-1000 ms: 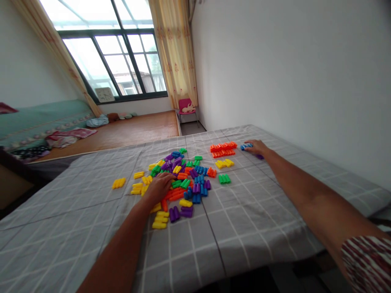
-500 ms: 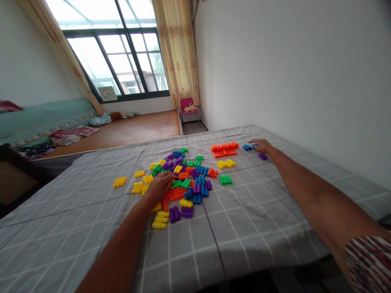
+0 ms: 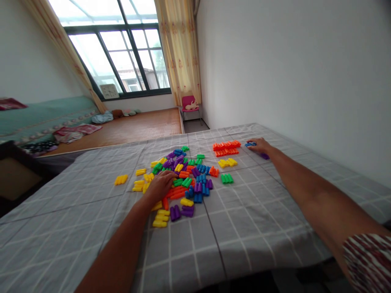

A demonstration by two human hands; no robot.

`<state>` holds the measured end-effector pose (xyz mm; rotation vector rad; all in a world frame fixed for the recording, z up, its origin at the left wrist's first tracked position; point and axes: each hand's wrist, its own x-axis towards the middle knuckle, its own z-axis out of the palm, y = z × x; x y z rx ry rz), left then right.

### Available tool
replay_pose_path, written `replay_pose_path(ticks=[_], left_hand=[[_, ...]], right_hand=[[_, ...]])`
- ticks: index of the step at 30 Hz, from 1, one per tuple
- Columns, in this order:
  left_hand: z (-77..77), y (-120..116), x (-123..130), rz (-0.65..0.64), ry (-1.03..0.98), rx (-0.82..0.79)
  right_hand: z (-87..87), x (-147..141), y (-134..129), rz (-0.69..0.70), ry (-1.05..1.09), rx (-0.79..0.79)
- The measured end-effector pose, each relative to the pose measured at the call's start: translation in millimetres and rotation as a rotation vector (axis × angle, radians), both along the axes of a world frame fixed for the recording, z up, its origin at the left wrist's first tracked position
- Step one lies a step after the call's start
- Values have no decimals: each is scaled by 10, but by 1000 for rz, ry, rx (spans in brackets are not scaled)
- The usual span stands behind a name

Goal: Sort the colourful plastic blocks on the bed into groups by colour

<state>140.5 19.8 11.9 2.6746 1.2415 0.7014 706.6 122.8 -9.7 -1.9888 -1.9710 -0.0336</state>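
Observation:
My left hand [image 3: 163,184] rests palm down on the left side of a mixed pile of coloured plastic pieces, its fingers spread over yellow and green ones. At the right, my right hand [image 3: 259,145] has its fingertips on blue pieces [image 3: 251,144]; whether it grips them is hard to tell. A purple piece [image 3: 264,156] lies under its wrist side. To its left are rows of orange pieces [image 3: 226,149], a yellow group [image 3: 227,163] and a green group [image 3: 227,178]. Purple pieces [image 3: 175,213] lie at the pile's near edge.
A grey checked cloth [image 3: 244,228] covers the table. Yellow pieces [image 3: 121,180] lie apart at the left. Beyond are a low wooden platform [image 3: 146,124], a pink chair [image 3: 188,101] and a window. A white wall stands at the right.
My right hand has moved slightly left and down over the blue pieces, covering more of them. My left hand has stayed on the pile. The view has shifted slightly.

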Motion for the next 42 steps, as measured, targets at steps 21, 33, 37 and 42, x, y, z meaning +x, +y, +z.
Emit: replay_pose_path(ticks=[21, 33, 37, 42], left_hand=[[117, 43, -102, 133, -177, 33], [-13, 95, -412, 543, -63, -2], [-20, 47, -382, 527, 47, 2], [-24, 80, -450, 623, 1, -78]], right_hand=[[307, -336, -872, -3, -40, -78], [448, -3224, -751, 675, -28, 67], [406, -3595, -333, 520, -34, 78], [367, -3806, -133, 461, -27, -64]])
